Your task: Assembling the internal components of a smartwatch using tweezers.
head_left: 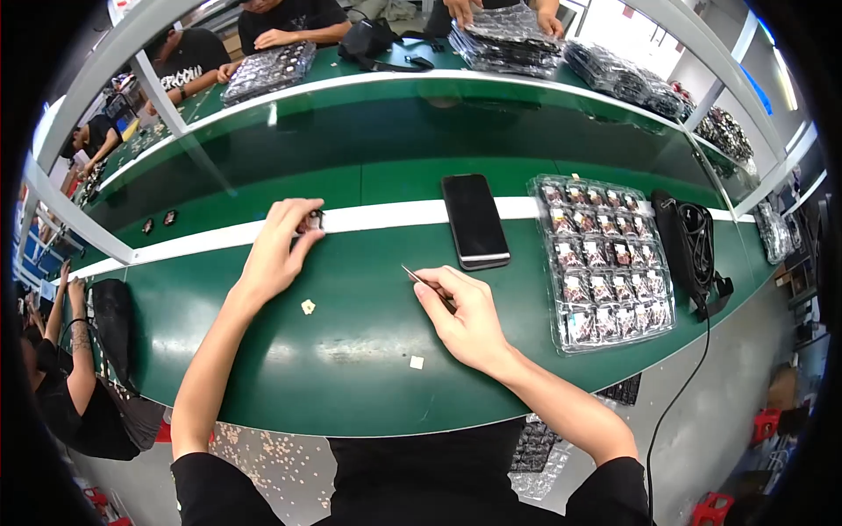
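My left hand [274, 250] is over the white strip at mid-table, fingers closed on a small dark component [312, 221] with reddish and white parts. Its exact kind is too small to make out. Lower and to the right, my right hand [462, 317] grips a pair of thin metal tweezers [410, 273], their tip pointing up and left. On the green table [351, 386] between my arms lie a crumpled pale yellow scrap [308, 307] and a small cream square [417, 362]. A black phone [474, 215] rests just beyond my right hand.
At right, a clear plastic tray [561, 337] holds rows of small components, beside a black pouch with a cable [688, 237]. Two more small components [170, 216] sit at far left. A white frame [421, 77] crosses the table; people work with stacked trays [507, 44] beyond it.
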A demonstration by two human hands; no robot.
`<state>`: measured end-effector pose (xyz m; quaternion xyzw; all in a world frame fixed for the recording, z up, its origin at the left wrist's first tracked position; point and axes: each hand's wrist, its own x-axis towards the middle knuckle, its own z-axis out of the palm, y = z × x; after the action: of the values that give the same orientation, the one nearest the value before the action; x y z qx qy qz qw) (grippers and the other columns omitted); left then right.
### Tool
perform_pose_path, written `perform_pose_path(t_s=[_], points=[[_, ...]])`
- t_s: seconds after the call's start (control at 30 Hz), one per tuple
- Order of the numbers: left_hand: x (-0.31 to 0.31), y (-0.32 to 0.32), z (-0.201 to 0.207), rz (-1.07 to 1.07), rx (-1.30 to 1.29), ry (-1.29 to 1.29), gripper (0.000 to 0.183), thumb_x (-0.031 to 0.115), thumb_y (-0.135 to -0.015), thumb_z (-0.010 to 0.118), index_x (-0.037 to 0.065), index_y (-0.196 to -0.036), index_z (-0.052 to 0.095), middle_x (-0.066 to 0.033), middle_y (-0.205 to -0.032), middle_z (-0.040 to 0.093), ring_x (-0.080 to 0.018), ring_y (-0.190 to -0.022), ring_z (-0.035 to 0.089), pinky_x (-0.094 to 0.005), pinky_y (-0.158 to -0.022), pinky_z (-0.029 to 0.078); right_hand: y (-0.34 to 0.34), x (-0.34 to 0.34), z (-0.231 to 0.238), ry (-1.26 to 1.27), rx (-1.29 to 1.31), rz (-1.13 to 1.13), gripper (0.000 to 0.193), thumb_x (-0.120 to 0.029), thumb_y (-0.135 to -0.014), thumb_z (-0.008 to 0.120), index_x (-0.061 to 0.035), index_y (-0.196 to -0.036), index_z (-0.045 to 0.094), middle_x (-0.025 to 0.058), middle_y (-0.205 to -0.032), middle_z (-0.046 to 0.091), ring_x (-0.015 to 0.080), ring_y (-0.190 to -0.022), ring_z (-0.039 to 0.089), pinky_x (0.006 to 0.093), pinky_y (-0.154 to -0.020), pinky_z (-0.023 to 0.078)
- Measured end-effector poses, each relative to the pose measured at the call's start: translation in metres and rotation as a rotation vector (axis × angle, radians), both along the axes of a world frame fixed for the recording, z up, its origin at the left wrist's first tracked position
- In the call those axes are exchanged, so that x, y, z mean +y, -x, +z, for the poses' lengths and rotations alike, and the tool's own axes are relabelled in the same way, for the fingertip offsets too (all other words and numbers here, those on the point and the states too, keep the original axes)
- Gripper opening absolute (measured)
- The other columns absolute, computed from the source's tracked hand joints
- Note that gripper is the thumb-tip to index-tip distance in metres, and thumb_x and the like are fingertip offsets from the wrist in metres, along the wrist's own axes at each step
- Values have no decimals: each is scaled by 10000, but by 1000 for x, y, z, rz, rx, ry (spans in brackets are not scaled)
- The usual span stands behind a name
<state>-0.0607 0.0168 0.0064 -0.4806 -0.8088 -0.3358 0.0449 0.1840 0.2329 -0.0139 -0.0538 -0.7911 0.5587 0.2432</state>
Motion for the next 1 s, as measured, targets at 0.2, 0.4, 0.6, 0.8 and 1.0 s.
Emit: perform_pose_path(t_s=[0.2,0.4,0.6,0.8,1.0], points=[[-8,-85,11,-410,-224,155,685,-1,-874,803,63,-1534,629,-193,-1564,578,-382,-1458,557,-481,-1212,475,5,-4,3,89,-58,28,151,-44,-1088,692,53,-1194,738,81,-888,699,104,-712,595,300,-631,474],[-5,-84,-2,-290,-111,63,766,72,-785,941,40,-1496,656,-164,-1341,669,-369,-1242,631,-465,-1071,524,8,-4,3,-22,-15,27,137,-8,-1048,736,50,-1170,760,84,-877,702,96,-650,576,293,-567,448],[-6,-82,-3,-351,-168,29,690,46,-841,899,11,-1483,647,-158,-1364,684,-375,-1243,644,-463,-1083,531,0,-4,5,57,-156,-6,198,-21,-994,824,6,-1189,846,22,-771,672,32,-634,527,257,-547,394],[-18,-72,-7,-335,-108,99,556,178,-821,950,70,-1331,755,-98,-1252,658,-301,-1132,629,-430,-966,522,-4,-5,2,-3,-126,30,204,11,-938,864,6,-1142,865,-6,-730,651,8,-615,490,241,-529,308],[-14,-78,-7,-375,-182,79,586,184,-821,954,98,-1369,766,-47,-1135,706,-254,-976,627,-373,-901,482,-8,-8,9,13,-126,70,143,50,-907,839,35,-1049,855,-6,-688,642,14,-563,480,244,-503,300]])
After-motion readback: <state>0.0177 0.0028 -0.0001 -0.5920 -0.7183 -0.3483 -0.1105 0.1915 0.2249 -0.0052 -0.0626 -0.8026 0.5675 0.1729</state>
